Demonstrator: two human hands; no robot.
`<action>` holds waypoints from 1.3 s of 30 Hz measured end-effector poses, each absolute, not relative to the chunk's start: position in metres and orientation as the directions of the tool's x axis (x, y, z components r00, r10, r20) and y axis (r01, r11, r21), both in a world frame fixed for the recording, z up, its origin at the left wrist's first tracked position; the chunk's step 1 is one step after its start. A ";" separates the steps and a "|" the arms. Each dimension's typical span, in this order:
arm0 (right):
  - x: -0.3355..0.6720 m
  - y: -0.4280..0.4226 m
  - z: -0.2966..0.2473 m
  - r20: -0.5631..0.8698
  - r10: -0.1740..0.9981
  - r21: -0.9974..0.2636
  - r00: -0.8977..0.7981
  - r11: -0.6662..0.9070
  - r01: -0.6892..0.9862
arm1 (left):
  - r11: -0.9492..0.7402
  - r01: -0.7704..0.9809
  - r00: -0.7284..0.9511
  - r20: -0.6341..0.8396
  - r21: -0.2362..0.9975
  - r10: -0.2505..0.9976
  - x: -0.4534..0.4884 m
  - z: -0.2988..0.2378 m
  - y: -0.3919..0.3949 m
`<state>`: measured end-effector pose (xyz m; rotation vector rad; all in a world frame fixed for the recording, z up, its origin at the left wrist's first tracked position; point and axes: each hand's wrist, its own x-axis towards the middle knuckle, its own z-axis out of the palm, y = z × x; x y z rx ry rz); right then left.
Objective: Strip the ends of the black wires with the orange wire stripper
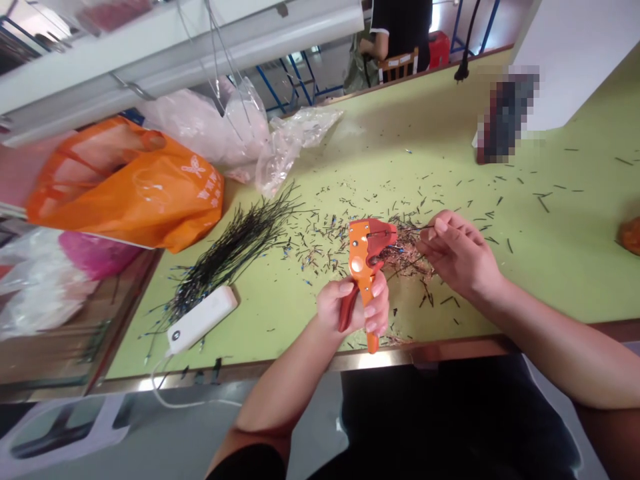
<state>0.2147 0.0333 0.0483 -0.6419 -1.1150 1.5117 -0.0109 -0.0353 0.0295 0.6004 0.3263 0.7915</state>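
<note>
My left hand is wrapped around the handles of an orange and red wire stripper, held upright over the table near its front edge. To the right of the tool, my right hand pinches a thin black wire that runs toward the stripper's red jaws. Whether the wire's end sits inside the jaws I cannot tell. Under and behind the tool lie many short black wire offcuts and a heap of coppery strands. A bundle of long black wires rests to the left.
A white power bank with a cable lies at the table's front left. Behind are an orange bag and clear plastic bags. A blurred dark object leans by a white panel. A person is beyond the table.
</note>
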 end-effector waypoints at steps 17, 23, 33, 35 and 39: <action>0.233 0.059 0.028 0.354 0.914 -0.908 -0.199 0.286 -0.306 | 0.396 -0.560 0.523 -0.060 0.727 0.850 -0.018 0.019 -0.015; 0.229 0.048 0.037 0.349 0.882 -0.910 -0.316 0.238 -0.340 | 0.406 -0.568 0.511 -0.080 0.716 0.856 -0.019 0.016 -0.012; 0.233 -0.002 0.092 0.526 0.533 -0.841 -0.663 0.209 -0.499 | 0.393 -0.519 0.510 -0.094 0.759 0.855 -0.030 0.036 -0.023; 0.239 -0.005 0.098 0.396 0.561 -0.913 -0.727 0.154 -0.378 | 0.406 -0.512 0.536 -0.087 0.757 0.839 -0.032 0.036 -0.025; 0.241 -0.007 0.107 0.300 0.672 -0.952 -0.677 0.255 -0.168 | 0.433 -0.508 0.561 -0.096 0.745 0.822 -0.033 0.033 -0.026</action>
